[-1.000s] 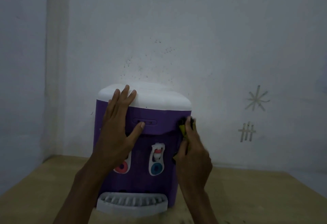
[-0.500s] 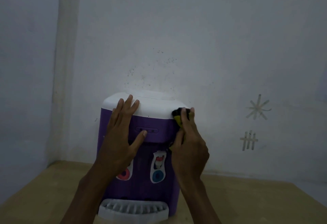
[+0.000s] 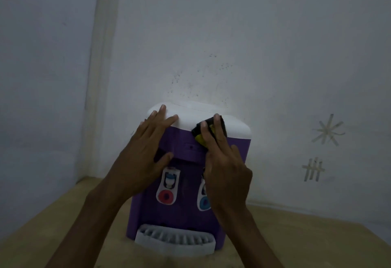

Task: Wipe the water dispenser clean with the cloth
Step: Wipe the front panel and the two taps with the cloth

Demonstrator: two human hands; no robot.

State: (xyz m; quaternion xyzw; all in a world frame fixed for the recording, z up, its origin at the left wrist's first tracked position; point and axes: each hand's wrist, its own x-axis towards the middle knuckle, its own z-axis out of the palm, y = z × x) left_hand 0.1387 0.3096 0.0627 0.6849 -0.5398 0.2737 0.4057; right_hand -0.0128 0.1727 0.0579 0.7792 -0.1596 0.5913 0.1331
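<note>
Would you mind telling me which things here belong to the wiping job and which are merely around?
Part of the job:
- water dispenser
- cloth, pressed at the lid's edge by the right hand
- left hand, flat on the dispenser

Merely around:
- wooden table
- tape marks on the wall

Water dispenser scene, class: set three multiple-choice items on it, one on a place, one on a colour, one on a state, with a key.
1. Where is the cloth pressed?
A. on the drip tray
B. at the front edge of the white lid
C. on the table

2. What colour is the dispenser body?
A. purple
B. green
C. orange

3. How does the left hand lie?
A. curled round the cloth
B. flat on the dispenser, fingers straight
C. hanging off the table

Key: 1 B, the right hand holds the cloth where lid meets body. 2 A, the body below the lid is purple. 3 B, its fingers reach straight onto the lid, holding nothing.
</note>
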